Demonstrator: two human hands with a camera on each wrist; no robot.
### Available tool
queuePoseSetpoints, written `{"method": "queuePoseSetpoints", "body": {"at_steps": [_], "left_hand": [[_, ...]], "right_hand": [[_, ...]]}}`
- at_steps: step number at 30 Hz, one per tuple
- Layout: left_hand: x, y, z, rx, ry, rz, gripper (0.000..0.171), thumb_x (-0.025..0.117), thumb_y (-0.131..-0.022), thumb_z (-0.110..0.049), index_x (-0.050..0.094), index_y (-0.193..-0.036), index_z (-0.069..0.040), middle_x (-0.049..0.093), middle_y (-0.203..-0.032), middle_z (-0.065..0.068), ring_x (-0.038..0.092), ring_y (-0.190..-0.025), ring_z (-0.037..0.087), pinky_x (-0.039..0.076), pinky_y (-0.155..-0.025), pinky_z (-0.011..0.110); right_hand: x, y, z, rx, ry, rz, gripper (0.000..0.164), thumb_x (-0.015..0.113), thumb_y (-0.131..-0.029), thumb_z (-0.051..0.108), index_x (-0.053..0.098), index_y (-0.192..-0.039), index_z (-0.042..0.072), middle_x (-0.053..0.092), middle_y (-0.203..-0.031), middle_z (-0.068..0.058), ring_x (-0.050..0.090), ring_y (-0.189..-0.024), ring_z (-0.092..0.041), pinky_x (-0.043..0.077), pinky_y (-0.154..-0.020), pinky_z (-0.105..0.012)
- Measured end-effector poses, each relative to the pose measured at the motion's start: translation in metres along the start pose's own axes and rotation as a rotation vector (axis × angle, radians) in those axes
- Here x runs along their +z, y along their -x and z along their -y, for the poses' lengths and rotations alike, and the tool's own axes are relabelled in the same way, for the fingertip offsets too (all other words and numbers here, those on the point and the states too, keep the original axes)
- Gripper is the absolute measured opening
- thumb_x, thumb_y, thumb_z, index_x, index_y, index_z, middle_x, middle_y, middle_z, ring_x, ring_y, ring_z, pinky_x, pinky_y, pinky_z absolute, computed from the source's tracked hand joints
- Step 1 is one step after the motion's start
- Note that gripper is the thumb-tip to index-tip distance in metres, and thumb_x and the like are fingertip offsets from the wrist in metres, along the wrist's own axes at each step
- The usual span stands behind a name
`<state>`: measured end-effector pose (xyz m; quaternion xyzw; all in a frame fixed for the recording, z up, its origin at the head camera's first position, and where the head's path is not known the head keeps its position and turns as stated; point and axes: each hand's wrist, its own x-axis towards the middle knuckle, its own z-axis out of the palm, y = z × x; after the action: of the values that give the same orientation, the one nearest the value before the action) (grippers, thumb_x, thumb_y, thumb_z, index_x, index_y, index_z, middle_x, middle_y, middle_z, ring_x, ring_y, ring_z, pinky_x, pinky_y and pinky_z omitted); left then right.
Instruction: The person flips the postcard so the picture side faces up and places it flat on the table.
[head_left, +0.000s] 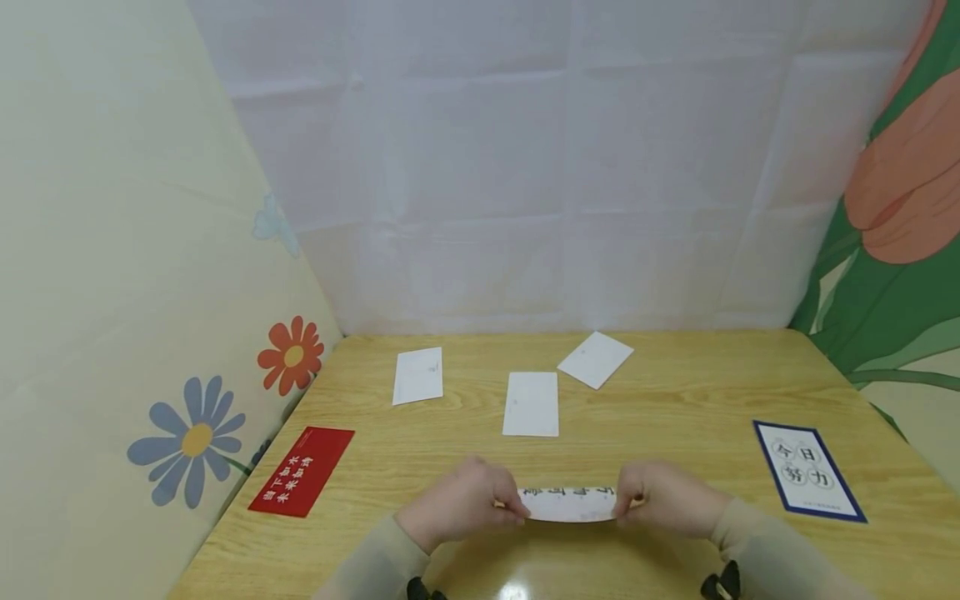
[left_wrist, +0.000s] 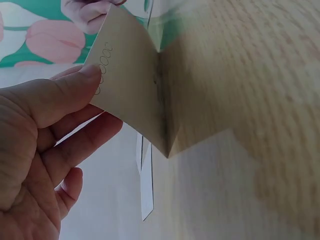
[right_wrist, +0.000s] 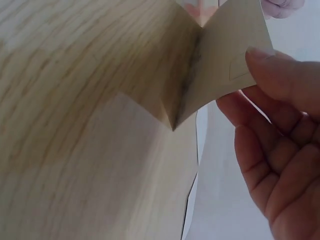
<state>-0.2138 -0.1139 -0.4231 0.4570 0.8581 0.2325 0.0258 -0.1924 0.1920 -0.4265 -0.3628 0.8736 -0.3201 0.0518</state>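
Both hands hold one white postcard (head_left: 567,504) with black brush-style characters, near the front middle of the table. My left hand (head_left: 472,504) pinches its left end between thumb and fingers, and my right hand (head_left: 671,500) pinches the right end. The card is tilted up and slightly bowed. In the left wrist view the postcard's (left_wrist: 127,75) plain back shows a row of small printed outlines, and its lower edge meets the tabletop. The right wrist view shows a stamp-like box on the postcard (right_wrist: 225,55), partly under the thumb.
Three white cards (head_left: 531,404) lie spread toward the back of the wooden table (head_left: 675,392). A red card (head_left: 302,472) with white characters lies at the left edge, and a blue-bordered card (head_left: 810,472) lies at the right. Cloth-like walls (head_left: 570,167) enclose the table.
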Motion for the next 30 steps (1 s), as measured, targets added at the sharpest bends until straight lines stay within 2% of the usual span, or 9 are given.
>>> {"method": "queuePoseSetpoints", "body": {"at_steps": [4, 8, 16, 25, 30], "left_hand": [[0.004, 0.000, 0.000, -0.001, -0.132, 0.032, 0.007, 0.078, -0.080, -0.023, 0.078, -0.087, -0.025, 0.061, -0.078, -0.024, 0.052, -0.076, -0.012, 0.040, -0.078, 0.016], [0.010, 0.001, -0.001, 0.009, -0.233, 0.065, 0.008, 0.076, -0.081, -0.029, 0.078, -0.089, -0.031, 0.060, -0.081, -0.027, 0.050, -0.077, -0.013, 0.034, -0.081, 0.024], [0.020, -0.002, -0.001, 0.060, -0.284, 0.128, 0.006, 0.076, -0.081, -0.028, 0.077, -0.085, -0.032, 0.058, -0.075, -0.027, 0.047, -0.070, -0.014, 0.031, -0.075, 0.023], [0.025, -0.002, -0.006, 0.137, -0.373, 0.127, 0.006, 0.078, -0.079, -0.027, 0.077, -0.082, -0.033, 0.057, -0.070, -0.026, 0.043, -0.065, -0.015, 0.028, -0.071, 0.023], [0.024, -0.002, -0.008, 0.139, -0.345, 0.152, 0.007, 0.078, -0.079, -0.024, 0.077, -0.081, -0.031, 0.056, -0.071, -0.025, 0.044, -0.066, -0.013, 0.027, -0.071, 0.024]], "right_hand": [[0.004, -0.001, -0.002, -0.020, 0.053, 0.018, 0.014, 0.076, -0.077, 0.005, 0.073, -0.077, 0.018, 0.062, -0.087, 0.015, 0.057, -0.081, -0.001, 0.050, -0.073, -0.026], [0.009, -0.001, -0.004, -0.037, 0.110, 0.024, 0.014, 0.076, -0.077, 0.005, 0.073, -0.075, 0.019, 0.066, -0.091, 0.011, 0.061, -0.084, -0.004, 0.052, -0.075, -0.028], [0.017, -0.001, -0.004, -0.034, 0.220, 0.100, 0.012, 0.076, -0.076, 0.008, 0.073, -0.075, 0.019, 0.067, -0.088, 0.013, 0.061, -0.082, -0.003, 0.051, -0.074, -0.027], [0.024, -0.001, -0.006, -0.157, 0.353, 0.129, 0.010, 0.076, -0.079, 0.012, 0.075, -0.075, 0.021, 0.068, -0.088, 0.011, 0.063, -0.082, -0.002, 0.051, -0.073, -0.021], [0.026, 0.001, -0.004, -0.168, 0.406, 0.120, 0.008, 0.075, -0.080, 0.015, 0.074, -0.075, 0.022, 0.070, -0.090, 0.009, 0.065, -0.084, -0.005, 0.052, -0.075, -0.022]]}}
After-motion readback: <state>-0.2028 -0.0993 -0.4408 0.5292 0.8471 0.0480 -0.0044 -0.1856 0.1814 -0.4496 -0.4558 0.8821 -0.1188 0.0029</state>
